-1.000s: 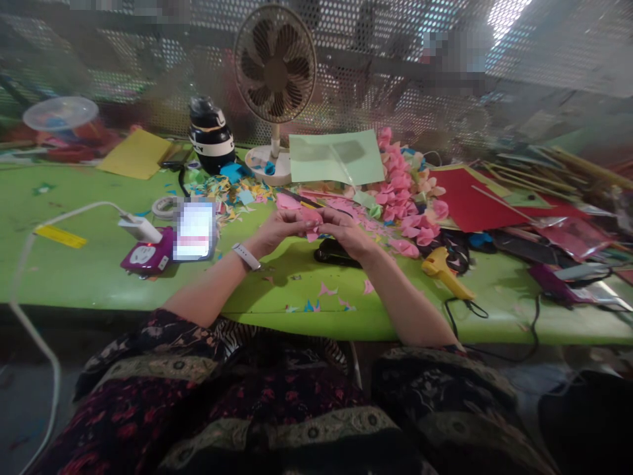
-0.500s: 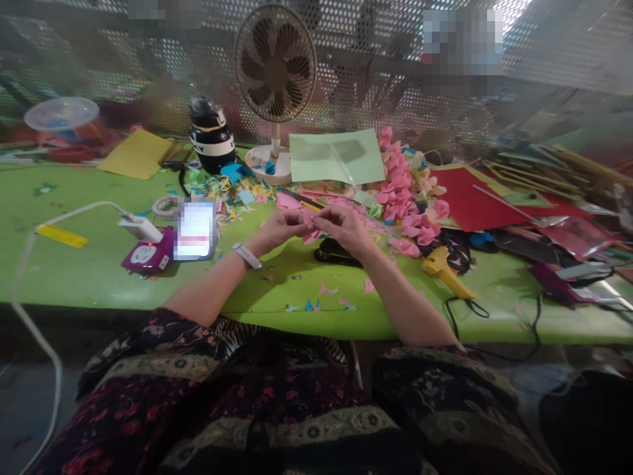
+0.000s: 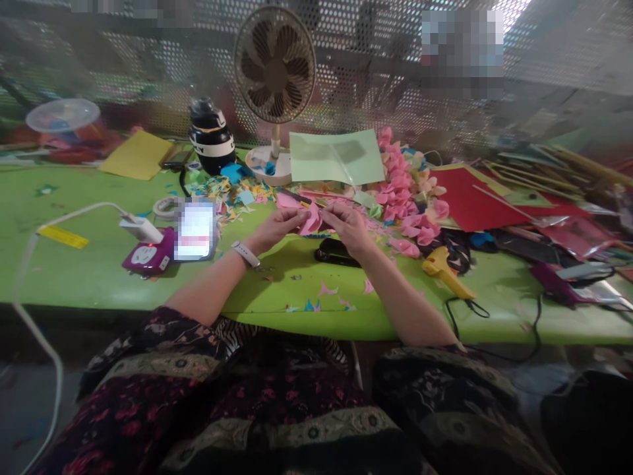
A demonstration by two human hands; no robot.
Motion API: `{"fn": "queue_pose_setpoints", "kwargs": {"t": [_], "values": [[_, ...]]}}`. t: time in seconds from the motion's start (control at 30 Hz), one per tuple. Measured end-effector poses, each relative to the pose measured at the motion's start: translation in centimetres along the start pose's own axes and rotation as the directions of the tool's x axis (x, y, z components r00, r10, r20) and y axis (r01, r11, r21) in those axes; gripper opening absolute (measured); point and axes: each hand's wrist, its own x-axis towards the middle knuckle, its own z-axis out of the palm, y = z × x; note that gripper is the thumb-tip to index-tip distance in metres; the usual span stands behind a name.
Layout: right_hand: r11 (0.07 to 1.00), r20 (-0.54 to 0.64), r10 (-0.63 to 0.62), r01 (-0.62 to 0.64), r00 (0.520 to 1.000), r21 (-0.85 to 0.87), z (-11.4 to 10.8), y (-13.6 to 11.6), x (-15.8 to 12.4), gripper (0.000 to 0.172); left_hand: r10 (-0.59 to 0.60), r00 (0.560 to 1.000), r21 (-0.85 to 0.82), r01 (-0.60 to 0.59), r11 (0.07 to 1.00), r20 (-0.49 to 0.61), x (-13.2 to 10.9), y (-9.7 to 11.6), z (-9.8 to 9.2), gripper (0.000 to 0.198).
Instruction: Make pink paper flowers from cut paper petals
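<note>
Two bare hands hold one folded pink paper piece (image 3: 311,222) between them, above the green tabletop (image 3: 277,287). The left hand (image 3: 277,231) pinches the left edge between thumb and fingers; the right hand (image 3: 350,229) is closed on the right edge in the same manner. A white wristband (image 3: 246,255) encircles the left wrist. A black elongated tool (image 3: 336,253) lies below the right hand, partly covered by it. Beyond the hands, to the right, is a heap of pink paper flowers (image 3: 395,181); nearer the right forearm lies a yellow glue gun (image 3: 449,274) with a black cord. To the left, a lit smartphone (image 3: 194,231) rests beside a purple power socket unit (image 3: 148,258) fitted with a white charger plug (image 3: 143,229). Multicoloured paper cuttings (image 3: 237,198) lie behind the phone. At the rear stand a black bottle (image 3: 212,148), a desk fan (image 3: 275,72) and a light green sheet (image 3: 316,158).
</note>
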Motion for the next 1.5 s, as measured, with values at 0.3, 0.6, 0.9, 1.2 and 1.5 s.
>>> {"fn": "queue_pose_setpoints", "kwargs": {"t": [0.3, 0.6, 0.9, 1.2, 1.5], "values": [[0.999, -0.13, -0.008, 0.003, 0.991, -0.041, 0.4, 0.1, -0.1, 0.03, 0.133, 0.991, -0.004, -0.133, 0.991, 0.006, -0.3, 0.4, 0.5, 0.053], [0.995, -0.124, -0.003, -0.01, 0.992, -0.103, 0.3, -0.2, -0.3, 0.02, 0.194, 0.98, 0.068, -0.19, 0.979, -0.047, 0.1, -0.5, 0.1, 0.026], [0.914, -0.18, -0.223, 0.141, 0.958, -0.382, 0.1, 1.5, -0.2, 0.036, 0.227, 0.973, 0.018, -0.226, 0.974, -0.053, 0.3, -0.8, 0.0, 0.027], [0.704, -0.024, -0.459, 0.347, 0.888, -0.62, 0.0, 2.0, -0.3, 0.014, 0.255, 0.966, -0.028, -0.256, 0.966, -0.042, 0.4, -0.7, 0.2, 0.033], [0.685, 0.036, -0.432, 0.354, 0.901, -0.636, 0.0, 1.6, -0.4, 0.027, 0.15, 0.982, -0.07, -0.159, 0.985, -0.117, -0.3, 0.1, 1.0, 0.038]]}}
